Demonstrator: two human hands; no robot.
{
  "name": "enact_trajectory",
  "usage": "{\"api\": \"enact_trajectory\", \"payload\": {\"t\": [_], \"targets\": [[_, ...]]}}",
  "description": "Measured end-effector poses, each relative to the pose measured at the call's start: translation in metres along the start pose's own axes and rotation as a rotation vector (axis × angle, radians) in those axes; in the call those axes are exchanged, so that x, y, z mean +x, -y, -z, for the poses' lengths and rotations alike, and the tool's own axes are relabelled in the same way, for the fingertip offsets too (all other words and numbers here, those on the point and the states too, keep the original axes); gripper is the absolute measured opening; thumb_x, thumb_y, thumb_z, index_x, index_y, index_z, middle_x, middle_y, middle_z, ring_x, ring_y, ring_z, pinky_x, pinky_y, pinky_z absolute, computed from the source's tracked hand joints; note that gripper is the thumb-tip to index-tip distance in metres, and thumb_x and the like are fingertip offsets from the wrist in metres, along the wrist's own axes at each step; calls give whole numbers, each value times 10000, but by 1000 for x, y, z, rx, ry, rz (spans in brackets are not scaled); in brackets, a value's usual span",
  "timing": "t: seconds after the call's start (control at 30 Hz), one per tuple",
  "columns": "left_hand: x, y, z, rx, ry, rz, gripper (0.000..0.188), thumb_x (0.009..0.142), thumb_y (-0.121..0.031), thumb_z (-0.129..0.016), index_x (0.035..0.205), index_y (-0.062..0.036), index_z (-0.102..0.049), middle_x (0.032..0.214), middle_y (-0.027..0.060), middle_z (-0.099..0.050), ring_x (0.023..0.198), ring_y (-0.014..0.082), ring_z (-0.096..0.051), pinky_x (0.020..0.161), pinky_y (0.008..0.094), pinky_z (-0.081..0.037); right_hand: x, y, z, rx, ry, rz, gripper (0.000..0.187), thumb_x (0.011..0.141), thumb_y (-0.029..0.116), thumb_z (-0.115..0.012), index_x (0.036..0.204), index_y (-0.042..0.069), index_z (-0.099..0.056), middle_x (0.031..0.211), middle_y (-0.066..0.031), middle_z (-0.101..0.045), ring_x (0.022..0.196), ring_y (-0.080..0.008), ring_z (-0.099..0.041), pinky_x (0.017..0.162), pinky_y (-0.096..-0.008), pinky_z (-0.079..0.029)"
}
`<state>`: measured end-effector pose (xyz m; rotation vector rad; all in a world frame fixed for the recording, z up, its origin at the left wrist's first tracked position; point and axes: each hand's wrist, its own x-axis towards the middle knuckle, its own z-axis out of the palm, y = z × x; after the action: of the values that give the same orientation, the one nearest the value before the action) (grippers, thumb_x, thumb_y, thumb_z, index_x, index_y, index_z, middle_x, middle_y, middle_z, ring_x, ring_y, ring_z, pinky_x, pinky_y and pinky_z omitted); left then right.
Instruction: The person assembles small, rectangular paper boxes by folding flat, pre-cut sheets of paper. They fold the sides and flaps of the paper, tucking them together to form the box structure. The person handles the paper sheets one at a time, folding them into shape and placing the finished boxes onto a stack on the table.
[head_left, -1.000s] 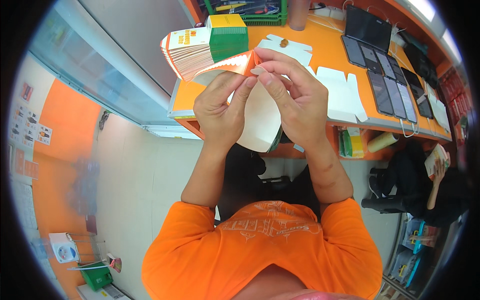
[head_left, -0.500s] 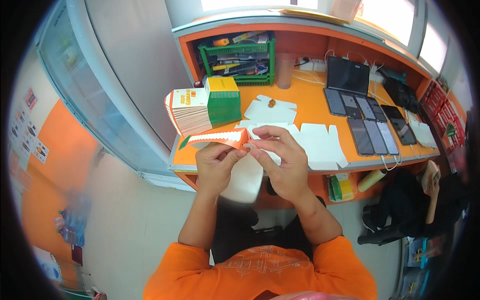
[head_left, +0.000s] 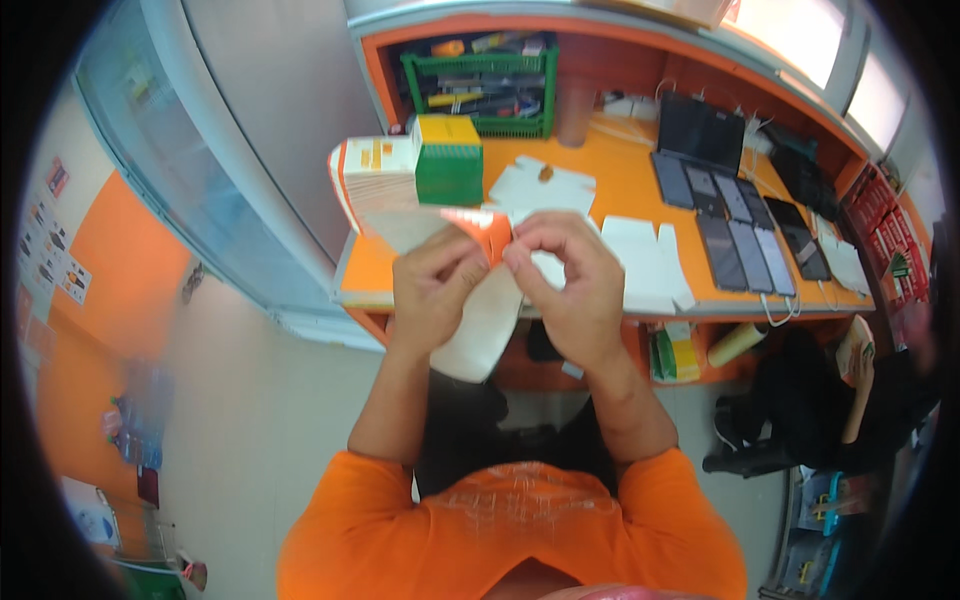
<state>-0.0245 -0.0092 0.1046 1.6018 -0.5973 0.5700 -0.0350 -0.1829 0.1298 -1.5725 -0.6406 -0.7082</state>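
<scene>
I find the carton (head_left: 491, 235) raised between my two hands, at the front edge of the desk (head_left: 625, 188). My left hand (head_left: 432, 295) is closed, thumb against fingers, pinching the carton near its orange end. My right hand (head_left: 578, 285) has thumb and fingertips together on that end's right edge, the other fingers curled. A white panel (head_left: 475, 340) hangs below, between my wrists. Behind my left hand stands a stack (head_left: 385, 180) of cartons, white, green and yellow. A blank (head_left: 642, 265) lies flat beyond my right hand; another sheet (head_left: 522, 185) farther back bears a brown lump (head_left: 546, 174). Phones (head_left: 735, 250) lie in rows to the right, before a black screen (head_left: 700, 135).
</scene>
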Motion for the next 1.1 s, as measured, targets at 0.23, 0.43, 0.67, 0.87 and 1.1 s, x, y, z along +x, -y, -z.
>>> {"api": "enact_trajectory", "payload": {"t": [0.23, 0.43, 0.67, 0.87, 1.1], "targets": [[3, -7, -10, -310, -107, 90, 216, 934, -58, -730, 1118, 53, -713, 1010, 58, -690, 887, 95, -616, 773, 243, -506, 2, -9, -5, -43, -69, 75, 123, 835, -1, -746, 931, 11, -669, 1023, -91, -679, 843, -180, -674, 782, -295, -533], [4, -7, -15, -282, -95, 60, 220, 896, -48, -773, 1086, 51, -728, 965, 43, -701, 860, 88, -622, 770, 238, -513, 7, -4, -12, -124, -73, 104, 116, 846, 22, -739, 928, 12, -658, 1038, -89, -663, 898, -196, -663, 808, -317, -530], [7, 1, -7, -212, -60, 72, 217, 858, -51, -805, 1052, 30, -753, 966, 60, -730, 885, 111, -666, 789, 257, -548, 8, -9, -7, -71, -33, 123, 105, 840, 40, -763, 924, 4, -712, 1049, -75, -669, 926, -188, -665, 823, -308, -529], [13, 4, -1, -283, -43, 96, 241, 838, -42, -814, 1062, 24, -755, 1021, 70, -741, 917, 128, -682, 818, 275, -566, 5, -9, -3, 81, 84, 29, 162, 874, 77, -768, 1029, 28, -769, 1104, -75, -662, 976, -174, -663, 849, -304, -525], [13, 7, 4, -234, 33, 117, 217, 875, -61, -789, 1072, 23, -755, 1036, 70, -739, 926, 126, -675, 830, 269, -554, 4, -13, 1, 127, 49, -55, 171, 865, 88, -768, 1023, 23, -757, 1112, -73, -665, 997, -173, -657, 875, -298, -514]]}}
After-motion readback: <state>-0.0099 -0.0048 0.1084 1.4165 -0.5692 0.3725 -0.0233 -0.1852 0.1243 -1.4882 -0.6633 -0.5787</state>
